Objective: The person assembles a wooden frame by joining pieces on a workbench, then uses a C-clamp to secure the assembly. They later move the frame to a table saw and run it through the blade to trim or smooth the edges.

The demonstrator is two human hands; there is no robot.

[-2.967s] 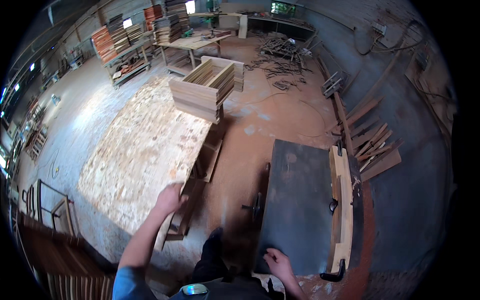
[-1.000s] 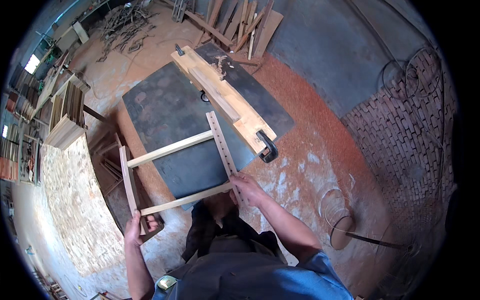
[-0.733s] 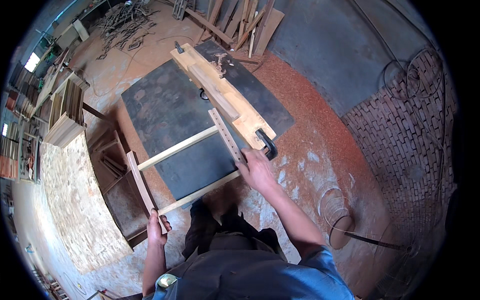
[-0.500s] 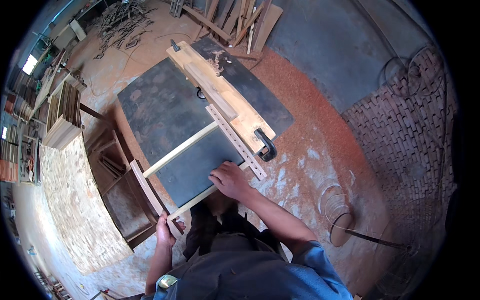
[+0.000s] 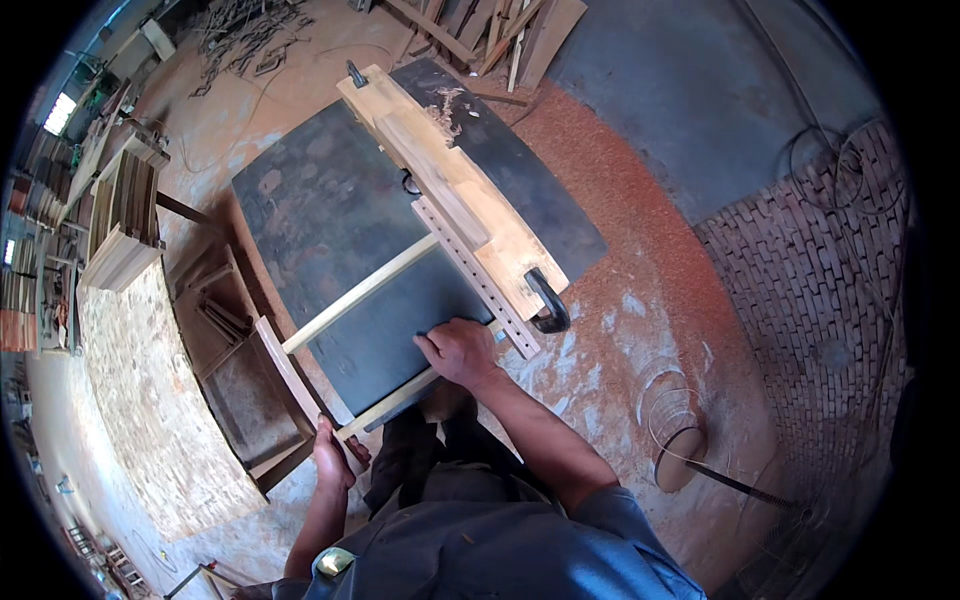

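Observation:
A wooden frame lies over the near part of the dark tabletop [image 5: 300, 210]. Two pale rails, a far rail [image 5: 362, 293] and a near rail [image 5: 388, 408], join a slightly curved wooden piece [image 5: 286, 366] on the left to a strip with a row of holes [image 5: 470, 272] on the right. My left hand [image 5: 334, 458] is closed around the near end of the curved piece, beside the rail's joint. With fingers curled, my right hand [image 5: 463, 350] grips the near rail close to the holed strip; its fingertips are partly hidden.
Black clamps [image 5: 548, 300] hold a thick pale board [image 5: 515, 255] on the tabletop, right beside the holed strip. Wood shavings [image 5: 445, 110] lie behind it. A lower bench with a pale top [image 5: 165, 400] stands at left, carrying stacked wood pieces [image 5: 125, 215]. A round-bladed tool [image 5: 683, 455] sits on the floor at right.
The whole view has shifted slightly, with the clamped board now a little farther right. Both hands keep their holds on the frame, which has barely moved.

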